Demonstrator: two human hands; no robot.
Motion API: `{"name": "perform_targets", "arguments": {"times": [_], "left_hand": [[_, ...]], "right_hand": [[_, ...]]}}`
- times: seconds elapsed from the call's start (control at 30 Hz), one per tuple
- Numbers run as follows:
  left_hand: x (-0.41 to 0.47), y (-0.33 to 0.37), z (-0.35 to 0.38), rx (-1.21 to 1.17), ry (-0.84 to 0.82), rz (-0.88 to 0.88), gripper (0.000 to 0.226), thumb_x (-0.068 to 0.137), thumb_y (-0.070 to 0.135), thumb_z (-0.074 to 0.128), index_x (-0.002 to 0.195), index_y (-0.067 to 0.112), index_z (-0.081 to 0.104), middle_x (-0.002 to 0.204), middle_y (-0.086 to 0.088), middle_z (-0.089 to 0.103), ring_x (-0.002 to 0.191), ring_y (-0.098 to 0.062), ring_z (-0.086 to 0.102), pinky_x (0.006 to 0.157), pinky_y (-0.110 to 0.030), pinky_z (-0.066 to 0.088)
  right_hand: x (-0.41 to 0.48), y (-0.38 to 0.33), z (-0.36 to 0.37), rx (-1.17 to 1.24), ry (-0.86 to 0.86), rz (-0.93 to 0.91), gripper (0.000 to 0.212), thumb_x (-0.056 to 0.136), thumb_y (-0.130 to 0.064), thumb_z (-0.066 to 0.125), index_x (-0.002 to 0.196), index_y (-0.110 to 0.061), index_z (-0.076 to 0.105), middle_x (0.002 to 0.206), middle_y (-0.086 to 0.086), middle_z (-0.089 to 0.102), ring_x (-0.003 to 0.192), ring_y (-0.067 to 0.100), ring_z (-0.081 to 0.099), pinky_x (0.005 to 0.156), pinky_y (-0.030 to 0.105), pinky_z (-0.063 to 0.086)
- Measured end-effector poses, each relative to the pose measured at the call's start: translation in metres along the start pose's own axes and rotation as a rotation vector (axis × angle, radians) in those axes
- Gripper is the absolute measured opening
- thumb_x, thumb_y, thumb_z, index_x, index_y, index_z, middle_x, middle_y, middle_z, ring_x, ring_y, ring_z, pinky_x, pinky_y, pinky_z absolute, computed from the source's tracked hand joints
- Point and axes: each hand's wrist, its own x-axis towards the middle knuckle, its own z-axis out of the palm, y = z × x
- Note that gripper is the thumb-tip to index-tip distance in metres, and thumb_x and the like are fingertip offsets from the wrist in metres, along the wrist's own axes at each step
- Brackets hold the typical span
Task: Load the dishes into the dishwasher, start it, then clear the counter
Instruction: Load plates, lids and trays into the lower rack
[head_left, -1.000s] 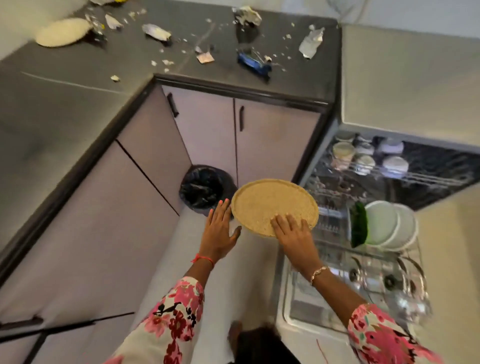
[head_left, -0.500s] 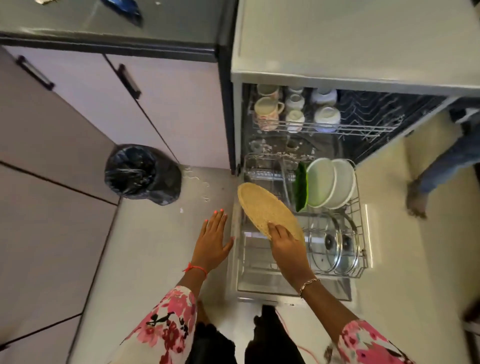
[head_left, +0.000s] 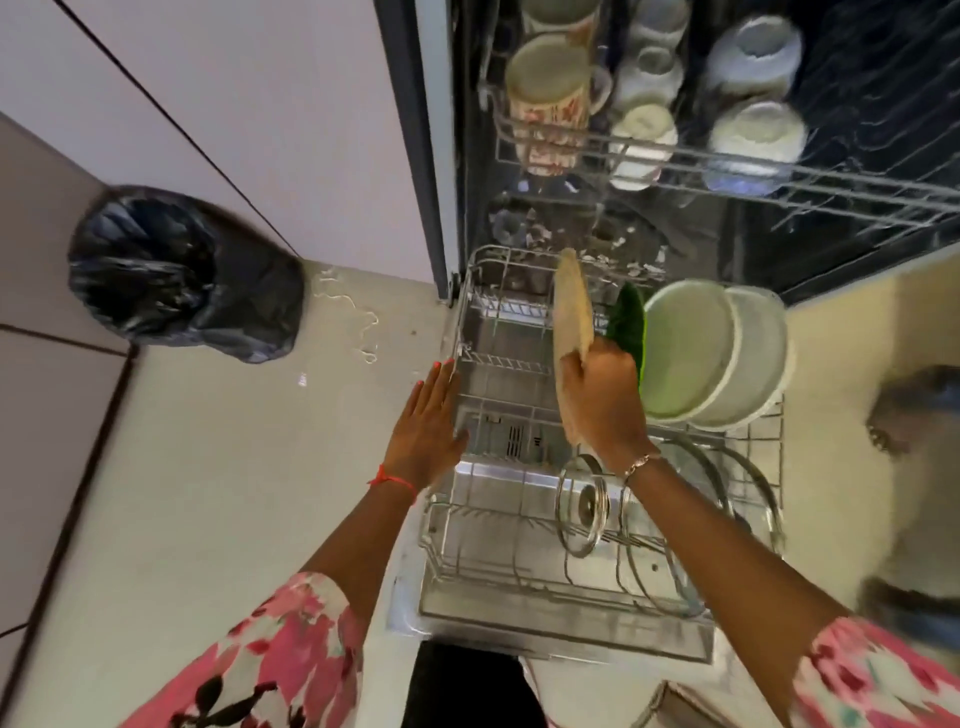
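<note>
R hand (head_left: 602, 395) has its fingers curled round the edge of the tan round plate (head_left: 571, 306) and holds it upright, edge-on, over the pulled-out lower rack (head_left: 460, 322) of the dishwasher (head_left: 410, 130). The plate sits just left of the green plate (head_left: 628, 322), and next to that are two white plates (head_left: 685, 348) standing in a row. Can't tell if the tan one is down in the tines or just above them, tbh.

L hand (head_left: 428, 415) is flat, fingers straight and close together, palm down right at the rack's left rim. Might be touching the wire, can't say for sure.

Front of the rack has a couple of glass lids (head_left: 582, 512) standing on edge. The upper rack (head_left: 779, 176) has a patterned mug (head_left: 545, 98) plus white cups (head_left: 753, 130), all upside down.

On the floor to the left there's a bin w/ black bag (head_left: 176, 270), and a bit of pale string (head_left: 358, 317) between it and the dishwasher.
</note>
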Motion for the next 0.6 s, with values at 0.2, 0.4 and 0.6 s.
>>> {"name": "perform_targets", "arguments": {"times": [0.2,0.4,0.6], "left_hand": [[0.038,-0.028,0.044,0.008,0.061,-0.001,0.073,0.092,0.019,0.049,0.147,0.001,0.004,0.155,-0.014,-0.002,0.139,-0.024,-0.010,0.115,-0.034,0.001],[0.064,-0.044,0.069,0.076,0.120,0.084,0.074,0.081,0.001,0.056,0.143,-0.004,0.016,0.151,-0.022,0.016,0.138,-0.030,0.006,0.110,-0.040,0.010],[0.074,-0.058,0.080,0.168,0.149,0.136,0.079,0.076,-0.006,0.060,0.141,-0.003,0.015,0.149,-0.022,0.016,0.137,-0.032,0.012,0.110,-0.040,0.017]], "right_hand": [[0.046,0.019,0.029,-0.075,0.051,-0.016,0.027,0.094,-0.018,0.048,0.081,0.004,0.057,0.065,0.013,0.054,0.050,0.016,0.043,0.045,0.018,0.027],[0.077,0.037,0.047,-0.064,0.062,-0.006,0.032,0.095,-0.020,0.046,0.084,0.007,0.059,0.077,0.022,0.061,0.068,0.032,0.058,0.060,0.039,0.049],[0.087,0.031,0.055,-0.062,0.055,0.014,0.031,0.095,-0.020,0.046,0.088,0.008,0.059,0.083,0.021,0.060,0.071,0.025,0.053,0.071,0.041,0.051]]}}
